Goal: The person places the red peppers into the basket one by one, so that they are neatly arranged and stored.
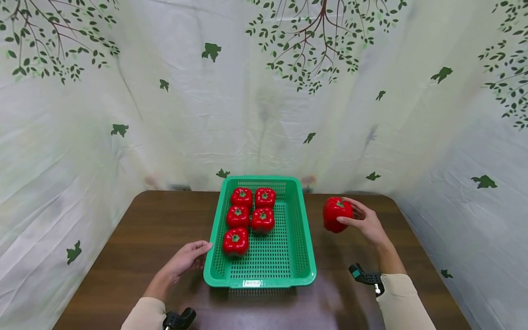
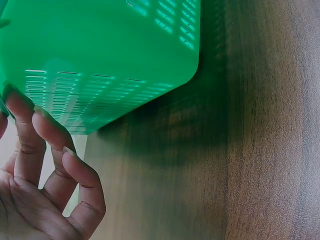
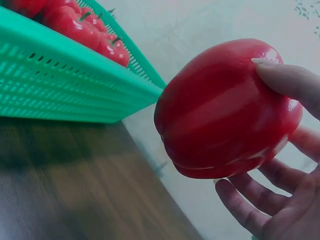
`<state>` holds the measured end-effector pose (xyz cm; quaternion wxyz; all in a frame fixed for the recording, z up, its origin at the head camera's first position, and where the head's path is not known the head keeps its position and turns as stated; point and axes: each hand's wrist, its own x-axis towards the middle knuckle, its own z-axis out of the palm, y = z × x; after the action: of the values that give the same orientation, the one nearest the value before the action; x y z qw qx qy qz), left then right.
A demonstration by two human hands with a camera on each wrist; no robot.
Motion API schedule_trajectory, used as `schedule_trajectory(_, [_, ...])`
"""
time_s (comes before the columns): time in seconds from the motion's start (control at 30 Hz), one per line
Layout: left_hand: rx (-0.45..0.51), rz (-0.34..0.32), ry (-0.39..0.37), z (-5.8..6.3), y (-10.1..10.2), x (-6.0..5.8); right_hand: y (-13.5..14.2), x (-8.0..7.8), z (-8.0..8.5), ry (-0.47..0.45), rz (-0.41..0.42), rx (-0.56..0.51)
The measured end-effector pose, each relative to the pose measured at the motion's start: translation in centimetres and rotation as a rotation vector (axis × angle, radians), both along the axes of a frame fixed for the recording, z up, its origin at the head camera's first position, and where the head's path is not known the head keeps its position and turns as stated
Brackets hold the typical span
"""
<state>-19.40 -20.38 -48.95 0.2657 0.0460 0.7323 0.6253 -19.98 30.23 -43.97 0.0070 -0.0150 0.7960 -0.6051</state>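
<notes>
A red bell pepper (image 1: pixel 335 215) with a green stem is in my right hand (image 1: pixel 369 224), held over the table to the right of the basket. The right wrist view shows the thumb on one side of this pepper and fingers beneath it. My left hand (image 1: pixel 187 261) pinches the left rim of a green perforated plastic basket (image 1: pixel 280 282). In the left wrist view, the other fingers (image 2: pixel 85 185) are bent beside the basket's outer wall. Several more red peppers (image 1: pixel 236 242) sit in the basket's left part, arranged in two columns, stems up.
The basket stands on a brown wood-grain table (image 1: pixel 165 220), near its far edge. Behind and beside the table hangs a pale cloth (image 1: pixel 185 123) printed with branches and green leaves. A white label (image 1: pixel 252 283) is on the basket's front rim.
</notes>
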Motion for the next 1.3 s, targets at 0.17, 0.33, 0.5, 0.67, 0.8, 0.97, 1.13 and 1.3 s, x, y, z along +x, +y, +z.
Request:
schedule_trajectory(0.17, [0.002, -0.005, 0.007, 0.1, 0.0, 0.1, -0.3, 0.0, 0.5, 0.025, 0.049, 0.005])
schedule_trajectory(0.33, [0.008, -0.002, 0.006, 0.1, 0.0, 0.1, -0.7, 0.0, 1.1, 0.058, 0.107, 0.015])
schedule_trajectory(0.5, [0.014, -0.002, 0.001, 0.0, -0.1, 0.0, -1.3, -0.2, 1.7, 0.062, 0.151, 0.002])
schedule_trajectory(0.67, [0.018, -0.003, 0.006, 0.1, -0.1, 0.1, -2.0, -0.3, 2.2, 0.061, 0.199, -0.010])
schedule_trajectory(0.8, [0.015, -0.001, 0.012, 0.0, -0.1, 0.1, -2.6, -0.4, 2.7, 0.051, 0.236, -0.036])
schedule_trajectory(0.97, [0.014, 0.003, 0.019, -0.1, -0.2, 0.1, -3.4, -0.6, 3.1, 0.045, 0.277, -0.055])
schedule_trajectory(1.13, [0.026, -0.004, 0.015, -0.2, -0.3, 0.2, -4.3, -0.8, 3.2, 0.049, 0.313, -0.054])
schedule_trajectory(1.3, [0.047, -0.002, 0.005, -0.2, -0.2, 0.2, -5.6, -1.2, 3.2, 0.053, 0.364, -0.067])
